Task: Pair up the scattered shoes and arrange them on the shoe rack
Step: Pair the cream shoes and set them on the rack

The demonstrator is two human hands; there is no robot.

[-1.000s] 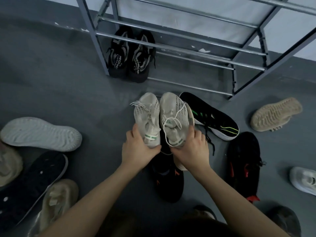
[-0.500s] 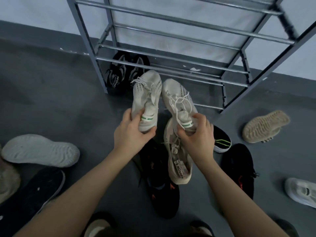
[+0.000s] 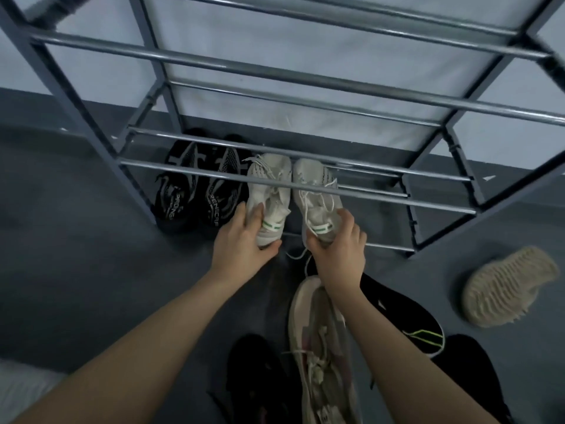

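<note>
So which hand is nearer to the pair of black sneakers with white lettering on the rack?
Left. The left hand grips a beige shoe right beside the black sneakers; the right hand holds the other beige shoe, farther to the right.

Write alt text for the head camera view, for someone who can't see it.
Two hands, left hand and right hand, each hold one cream sneaker by the heel: left sneaker, right sneaker, on the metal shoe rack beside a black pair. Other shoes lie scattered on the floor.
</note>
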